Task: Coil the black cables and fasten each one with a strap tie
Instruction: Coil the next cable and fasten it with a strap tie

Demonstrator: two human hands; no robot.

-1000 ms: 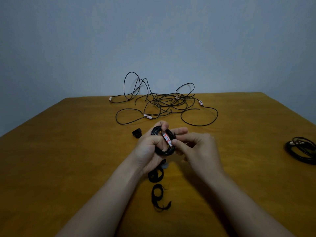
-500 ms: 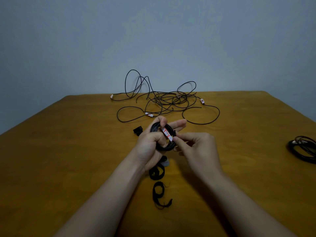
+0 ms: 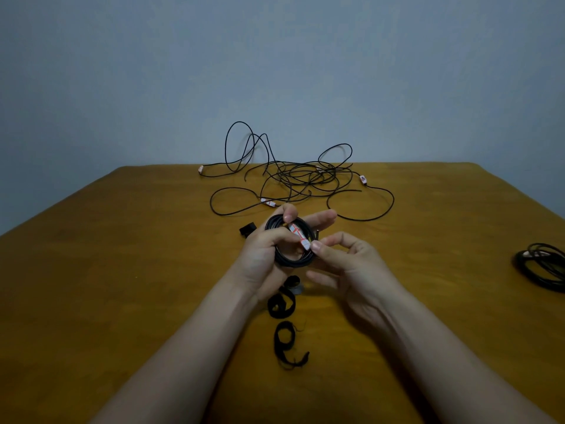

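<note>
One broad wooden table (image 3: 122, 270) lies under both hands and runs on past them to a plain grey-blue wall (image 3: 275, 71). Beyond the fingertips, at the far side of the table, sprawls a heap of loose black cables (image 3: 305, 179), several loops standing up off the wood, with white-tagged ends poking out to either side. Far out to the right of the right hand, at the picture's edge, rests another coil (image 3: 541, 267) of black cable, well apart from everything else; whether it is tied cannot be told.

Between the two hands, raised off the table, is a small coil (image 3: 293, 263) of black cable. The left hand (image 3: 266, 255) grips it, fingers curled through and around its left side, the thumb pressing its top. The right hand (image 3: 345, 261) pinches the coil's right side between thumb and bent forefinger, with the other fingers loosely curled beneath.

Just below the hands, between the wrists, lie black strap ties: one curled loop (image 3: 281, 307) close under the left palm and a second (image 3: 286, 341) nearer the person. A little black piece (image 3: 247, 230) sits just left of the left knuckles. A white label (image 3: 298, 235) with red marks lies across the held coil, touching the right thumb tip.
</note>
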